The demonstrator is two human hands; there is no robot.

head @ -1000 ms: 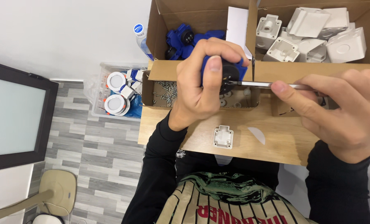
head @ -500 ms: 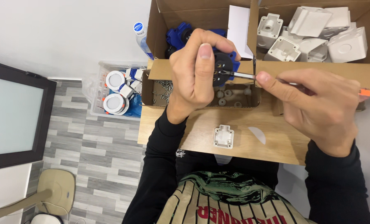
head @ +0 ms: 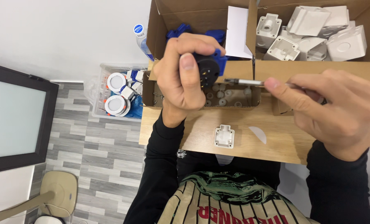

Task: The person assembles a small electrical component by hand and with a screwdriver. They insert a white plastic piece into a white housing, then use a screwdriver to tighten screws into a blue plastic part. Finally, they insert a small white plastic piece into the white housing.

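One blue-and-black socket part (head: 205,64) sits clamped in your left hand (head: 180,81) above the desk (head: 276,145); your right hand (head: 338,110) pinches the screwdriver (head: 245,82), shaft level, tip pointing left, just beside it.

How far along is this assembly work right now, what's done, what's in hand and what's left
Nothing clearly finished is in view. In hand: the left hand grips a blue and black part while the right hand aims a screwdriver at it. Left: one small white housing waits on the wooden table, and the cardboard box holds more white housings.
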